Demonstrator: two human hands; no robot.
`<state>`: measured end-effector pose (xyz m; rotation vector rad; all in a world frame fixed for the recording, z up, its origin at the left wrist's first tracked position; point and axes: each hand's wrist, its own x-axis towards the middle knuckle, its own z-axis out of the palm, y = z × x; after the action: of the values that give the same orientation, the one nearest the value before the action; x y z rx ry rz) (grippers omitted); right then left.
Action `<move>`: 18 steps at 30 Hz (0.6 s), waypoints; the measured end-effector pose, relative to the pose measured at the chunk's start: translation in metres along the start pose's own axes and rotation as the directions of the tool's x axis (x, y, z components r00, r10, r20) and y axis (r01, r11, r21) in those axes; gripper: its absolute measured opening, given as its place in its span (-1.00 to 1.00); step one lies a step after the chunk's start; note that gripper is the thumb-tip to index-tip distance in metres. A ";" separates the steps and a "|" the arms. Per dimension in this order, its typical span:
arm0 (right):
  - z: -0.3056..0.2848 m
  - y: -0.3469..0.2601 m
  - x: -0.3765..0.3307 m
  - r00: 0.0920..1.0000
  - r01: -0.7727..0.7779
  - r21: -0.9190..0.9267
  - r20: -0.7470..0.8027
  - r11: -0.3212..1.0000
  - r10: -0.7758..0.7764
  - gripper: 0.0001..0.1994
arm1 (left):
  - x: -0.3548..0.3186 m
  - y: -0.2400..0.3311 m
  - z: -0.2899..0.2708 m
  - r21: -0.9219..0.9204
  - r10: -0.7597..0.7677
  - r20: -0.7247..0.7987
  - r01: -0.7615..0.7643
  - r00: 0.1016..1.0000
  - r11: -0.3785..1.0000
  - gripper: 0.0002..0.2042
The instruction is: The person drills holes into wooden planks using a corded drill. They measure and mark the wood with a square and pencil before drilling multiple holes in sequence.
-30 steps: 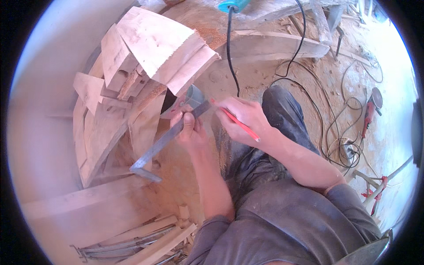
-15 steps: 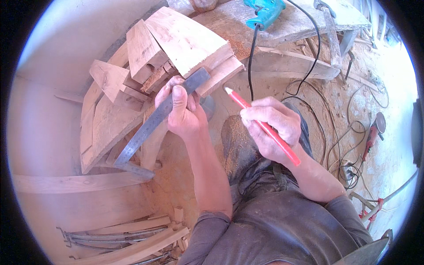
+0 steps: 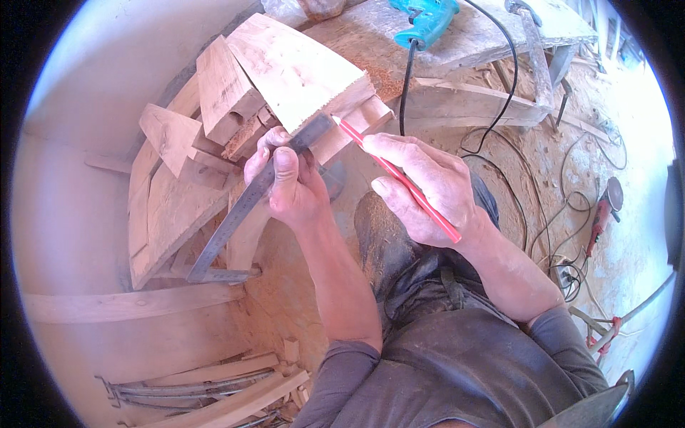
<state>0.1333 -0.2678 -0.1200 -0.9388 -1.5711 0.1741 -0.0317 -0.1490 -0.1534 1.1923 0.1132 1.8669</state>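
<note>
A metal framing square (image 3: pixel 230 221) is gripped in my left hand (image 3: pixel 296 187), thumb on its long blade. The blade's end lies against the edge of a thick wooden board (image 3: pixel 292 68); its short leg points right, lower down. My right hand (image 3: pixel 428 185) is closed round a red carpenter's pencil (image 3: pixel 399 178). The pencil's pale tip is at the blade's end, by the wood; whether it touches cannot be made out. Below the board's rough-sawn end, another wooden piece (image 3: pixel 357 128) sticks out. Left of it are a wooden block (image 3: pixel 227 89) and a wedge-shaped piece (image 3: pixel 170 135).
A teal power tool (image 3: pixel 426 21) with a black cord lies on the bench (image 3: pixel 485 46), near a hammer (image 3: pixel 531 53). An angle grinder (image 3: pixel 604 214) and tangled cords lie on the dusty floor at right. Wood strips (image 3: pixel 214 371) and metal bars are at lower left.
My right hand has moved left and up, bringing the pencil tip from open space to the blade's end. The framing square has shifted slightly left and down.
</note>
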 end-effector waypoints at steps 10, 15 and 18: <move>0.006 0.004 -0.002 0.999 0.033 -0.055 -0.005 0.998 -0.033 -0.56 | -0.005 -0.002 -0.001 0.004 -0.002 -0.056 0.002 0.998 1.000 -0.66; 0.009 0.004 0.002 0.998 0.056 -0.061 -0.033 0.997 -0.058 -0.57 | 0.002 0.002 -0.005 -0.008 -0.060 -0.032 0.060 0.998 0.998 -0.66; 0.008 0.005 0.000 0.997 0.074 -0.078 -0.026 0.994 -0.076 -0.56 | 0.001 0.000 -0.005 0.030 -0.012 -0.014 0.012 1.000 0.999 -0.66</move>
<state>0.1286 -0.2614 -0.1254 -0.9363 -1.5925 0.0471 -0.0357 -0.1458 -0.1554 1.1963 0.1560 1.8692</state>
